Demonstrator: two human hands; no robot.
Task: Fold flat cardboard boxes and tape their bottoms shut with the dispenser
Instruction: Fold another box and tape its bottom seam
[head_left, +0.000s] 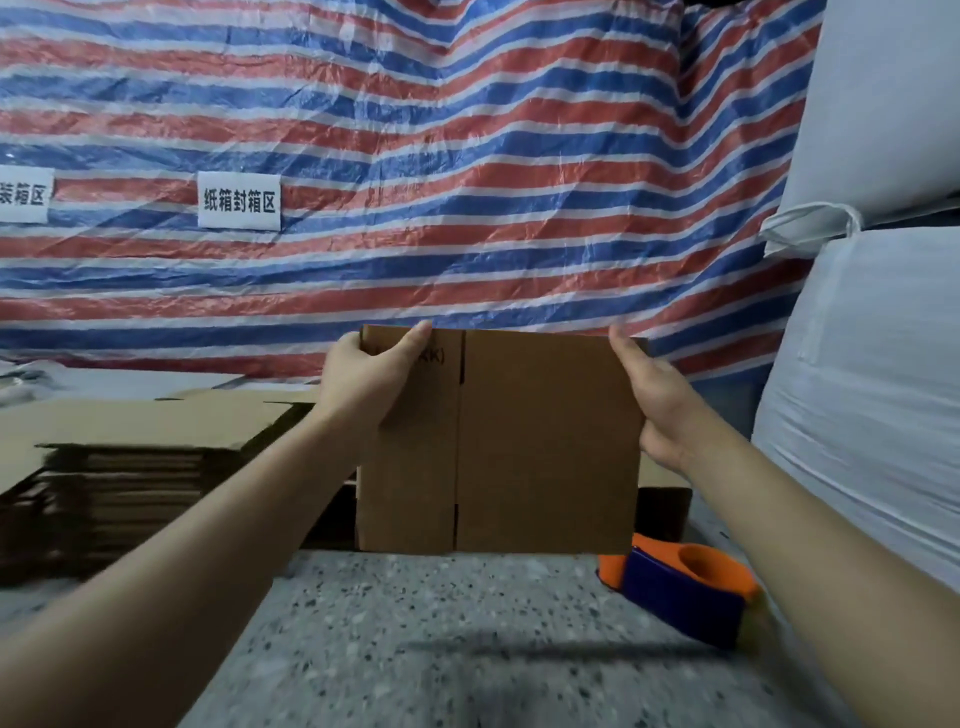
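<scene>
Cardboard, thin, light and stiff but easily creased, the flat box (519, 441) stands upright between the hands, left hand (371, 384) and right hand (657, 405) pinching its upper corners, the sensible grip.

Warehouse packing area: striped tarp (415, 156) as wall w/ printed zone signs (239, 201), stacked flat cartons (130, 457), big white bulk sacks (872, 389).

A brown cardboard box (519, 441) is showing black print; the tape dispenser (680, 592) is showing orange and dark blue. The speckled grey surface (415, 623) is lying before a red, blue and white striped tarp (415, 156).
</scene>
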